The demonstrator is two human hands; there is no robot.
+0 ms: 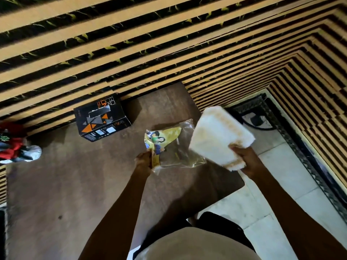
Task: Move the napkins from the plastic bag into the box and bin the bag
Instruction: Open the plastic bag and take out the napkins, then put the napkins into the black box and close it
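Note:
My right hand grips a thick stack of white napkins by its near corner, held up over the table's right edge. My left hand pinches the near end of the clear plastic bag, which has a yellow printed picture and hangs slack and crumpled just left of the napkins. The napkins are fully outside the bag. A black box with orange and grey triangles stands at the back of the brown table, against the wall, with a slot in its top.
A slatted black-and-tan wall runs behind the table. A red and white heap of cloth sits at the table's left edge. Right of the table is pale tiled floor with a dark round bin near the wall.

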